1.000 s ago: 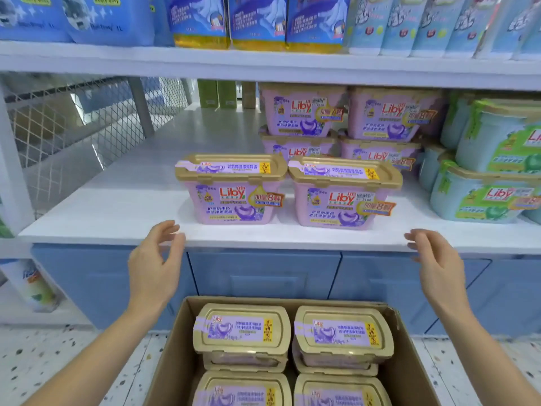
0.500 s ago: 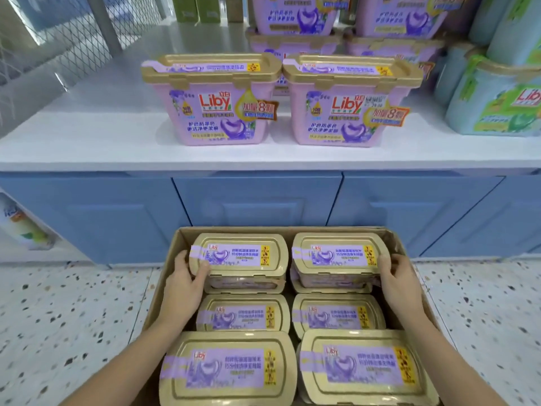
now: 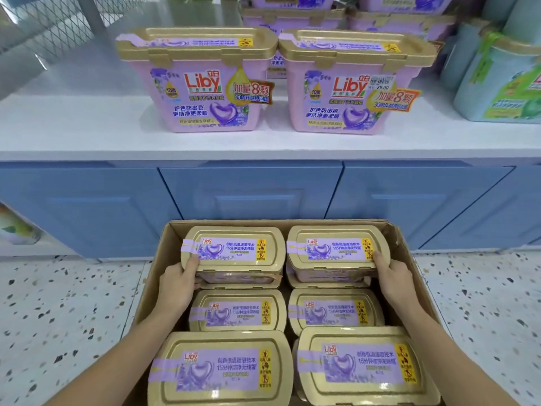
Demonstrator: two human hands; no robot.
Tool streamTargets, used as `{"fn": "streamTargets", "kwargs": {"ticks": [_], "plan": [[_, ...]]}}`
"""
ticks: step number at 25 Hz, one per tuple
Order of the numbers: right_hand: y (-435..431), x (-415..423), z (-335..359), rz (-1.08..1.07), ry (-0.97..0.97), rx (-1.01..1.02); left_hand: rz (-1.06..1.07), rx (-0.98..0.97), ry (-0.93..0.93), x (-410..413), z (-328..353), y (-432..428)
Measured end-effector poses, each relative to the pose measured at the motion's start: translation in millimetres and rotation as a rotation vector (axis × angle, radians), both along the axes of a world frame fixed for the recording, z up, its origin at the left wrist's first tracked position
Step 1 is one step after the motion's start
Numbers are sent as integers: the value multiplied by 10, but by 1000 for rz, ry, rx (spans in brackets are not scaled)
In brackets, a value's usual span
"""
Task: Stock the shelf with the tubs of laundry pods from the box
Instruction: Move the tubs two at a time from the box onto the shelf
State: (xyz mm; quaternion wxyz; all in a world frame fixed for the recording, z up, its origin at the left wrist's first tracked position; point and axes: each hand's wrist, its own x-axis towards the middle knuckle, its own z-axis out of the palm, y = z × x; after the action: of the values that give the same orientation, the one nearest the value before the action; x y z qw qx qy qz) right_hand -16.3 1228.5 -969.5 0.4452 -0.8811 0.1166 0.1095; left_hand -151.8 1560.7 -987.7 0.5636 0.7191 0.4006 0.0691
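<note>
A brown cardboard box (image 3: 155, 268) on the floor holds several pink tubs of laundry pods with gold lids. My left hand (image 3: 178, 284) grips the left end of the far-left tub (image 3: 234, 252). My right hand (image 3: 392, 275) grips the right end of the far-right tub (image 3: 336, 250). Both far tubs sit a little higher than the ones in the row behind them. On the white shelf (image 3: 87, 136) above stand two matching tubs, one left (image 3: 202, 80) and one right (image 3: 351, 83), with more stacked behind them.
Green-and-blue tubs (image 3: 503, 80) crowd the shelf's right end. A wire mesh panel (image 3: 58, 22) closes the shelf's left side, with bare shelf between it and the pink tubs. Blue cabinet doors (image 3: 248, 197) lie under the shelf. Speckled floor (image 3: 483, 303) surrounds the box.
My hands have dropped from shelf height into the box and closed on the outer ends of the two far tubs. The tubs have risen slightly. My view has tilted down.
</note>
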Motion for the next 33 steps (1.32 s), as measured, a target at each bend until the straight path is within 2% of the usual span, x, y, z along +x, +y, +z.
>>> {"fn": "streamTargets", "kwargs": {"ticks": [4,14,22,33], "plan": [[11,-22,39,-30,-70,-103,62,15,12,-18,41,20],[-86,-81,812,-38,-246,-95,148,47,-163,-142,796,-23],[-12,122,1994,-75,-482,-174,160,125,-338,-131,1937,196],[283,651,3598,-130,-731,7,227,215,-583,222,3415,328]]}}
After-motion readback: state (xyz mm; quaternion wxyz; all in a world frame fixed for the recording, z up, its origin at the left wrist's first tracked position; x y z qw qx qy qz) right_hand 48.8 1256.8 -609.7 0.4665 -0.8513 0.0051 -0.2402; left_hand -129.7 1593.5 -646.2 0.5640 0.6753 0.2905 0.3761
